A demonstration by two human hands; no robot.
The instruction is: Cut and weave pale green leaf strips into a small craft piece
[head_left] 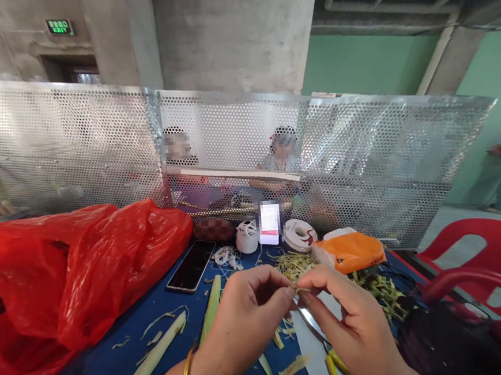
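Note:
My left hand (254, 311) and my right hand (351, 312) meet above the table, thumbs and forefingers pinched together on a thin straw-coloured plant strip (299, 289). Only a short bit of it shows between the fingertips. Under my right hand lie scissors (332, 372) with yellow handles, partly hidden, on a white sheet (304, 342). Beyond the fingers is a heap of pale plant scraps (293, 261). A long green leaf strip (211, 306) lies beside my left hand, and a pale stalk (153, 360) lies further left.
A red plastic bag (87, 269) covers the left side. A dark phone (191, 267), white string cone (246, 238), lit screen (270, 220), ribbon spool (300, 235) and orange packet (355, 250) stand before a perforated metal screen (232, 119). Two people sit behind it. A red chair (467, 240) is right.

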